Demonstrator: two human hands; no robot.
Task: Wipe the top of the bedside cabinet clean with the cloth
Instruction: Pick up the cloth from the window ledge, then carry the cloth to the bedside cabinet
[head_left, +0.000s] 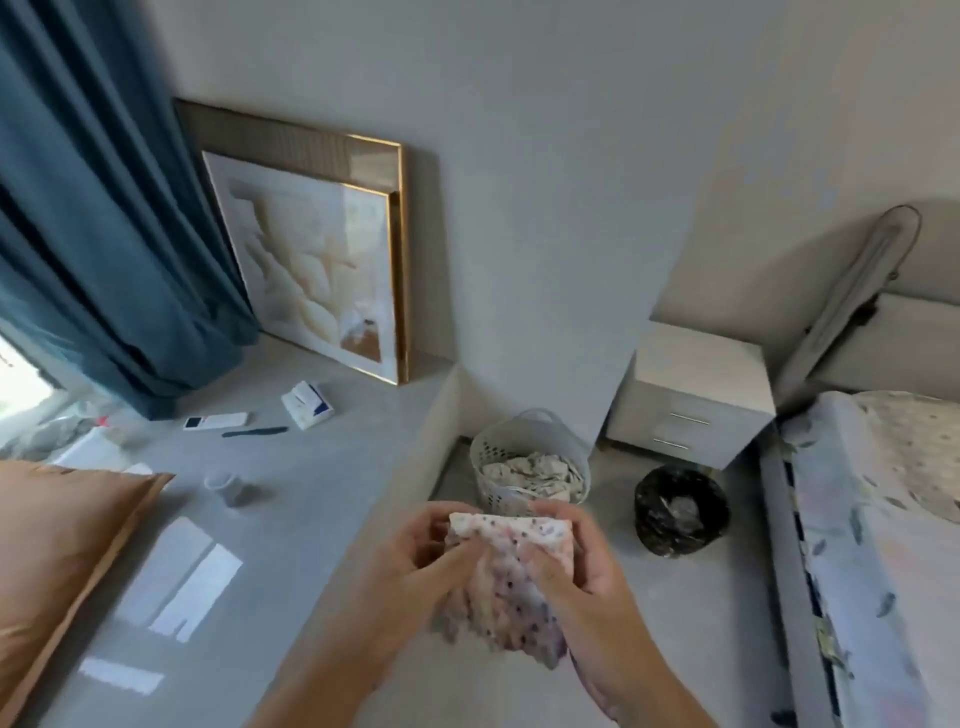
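A white cloth with dark dots (511, 582) hangs between my two hands at the bottom centre. My left hand (415, 556) pinches its upper left edge and my right hand (576, 566) grips its right side. The white bedside cabinet (696, 364), with two drawers, stands against the wall at the right, beside the bed and well beyond my hands. Its top looks bare.
A white laundry basket (530, 462) with fabric inside and a black-lined bin (678, 512) stand on the floor between me and the cabinet. The bed (878, 519) fills the right. A grey ledge (311, 493) at left carries a framed picture, remote, cup and cushion.
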